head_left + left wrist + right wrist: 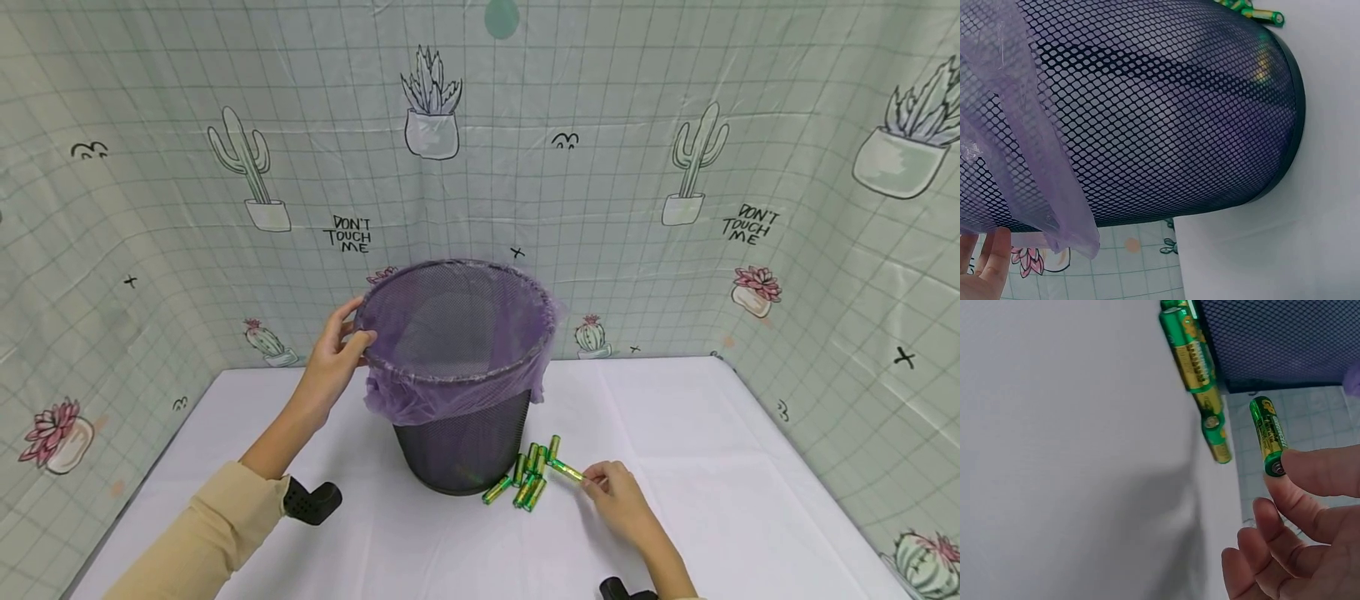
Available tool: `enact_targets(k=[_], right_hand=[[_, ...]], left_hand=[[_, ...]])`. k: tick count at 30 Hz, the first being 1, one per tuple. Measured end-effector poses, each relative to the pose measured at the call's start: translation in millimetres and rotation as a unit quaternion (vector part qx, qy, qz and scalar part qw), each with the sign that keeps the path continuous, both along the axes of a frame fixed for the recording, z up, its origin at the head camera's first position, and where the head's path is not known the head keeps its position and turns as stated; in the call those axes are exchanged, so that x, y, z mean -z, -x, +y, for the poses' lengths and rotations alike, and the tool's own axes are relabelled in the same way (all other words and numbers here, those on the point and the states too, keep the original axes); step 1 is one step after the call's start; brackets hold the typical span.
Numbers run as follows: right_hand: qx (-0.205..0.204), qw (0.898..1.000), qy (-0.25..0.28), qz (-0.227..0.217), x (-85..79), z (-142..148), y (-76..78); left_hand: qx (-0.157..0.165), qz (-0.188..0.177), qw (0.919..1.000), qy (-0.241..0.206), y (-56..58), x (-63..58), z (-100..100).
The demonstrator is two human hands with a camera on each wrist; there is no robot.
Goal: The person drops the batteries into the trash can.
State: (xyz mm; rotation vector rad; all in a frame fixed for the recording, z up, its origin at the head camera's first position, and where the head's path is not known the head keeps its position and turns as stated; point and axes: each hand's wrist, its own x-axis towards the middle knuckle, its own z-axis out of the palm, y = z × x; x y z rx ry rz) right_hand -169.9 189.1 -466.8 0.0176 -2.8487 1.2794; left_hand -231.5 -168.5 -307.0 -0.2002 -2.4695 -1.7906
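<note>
A black mesh wastebasket (465,446) stands upright on the table, lined with a thin purple bag (442,400) folded over its rim. My left hand (335,358) grips the rim at the left side, thumb toward the inside; in the left wrist view only some fingers (996,256) show at the lower left. Between thumb and forefinger my right hand (621,502) pinches one end of a green and gold battery (1266,432), lifted off the table. Several more batteries (531,485) of the same kind lie in a loose group at the basket's lower right.
A white cloth (675,433) covers the table. Behind and on both sides hangs a gridded curtain (480,200) printed with cacti, close behind the basket. Black devices (313,502) are worn at both wrists.
</note>
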Motion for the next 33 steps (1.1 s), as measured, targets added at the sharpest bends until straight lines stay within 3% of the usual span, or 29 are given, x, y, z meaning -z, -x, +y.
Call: enact_targets(k=[8, 22, 28, 33], right_hand=[[0.001, 1.0, 0.004, 0.028, -42.1, 2.1, -6.3], [-0.055, 0.983, -0.011, 0.177, -135.6, -1.9, -6.5], [-0.079, 0.979, -0.016, 0.188, -169.4, -9.9, -2.3], [-0.11, 0.975, -0.03, 0.191, -185.4, -24.3, 6.4]], left_hand=[[0.003, 0.008, 1.0, 0.003, -0.2, 1.3, -0.1], [0.006, 0.006, 0.9999, -0.007, -0.3, 1.9, -0.1], [0.004, 0.003, 1.0, -0.006, 0.4, 0.9, 0.5], [0.003, 0.004, 1.0, -0.006, -0.1, 0.0, 0.4]])
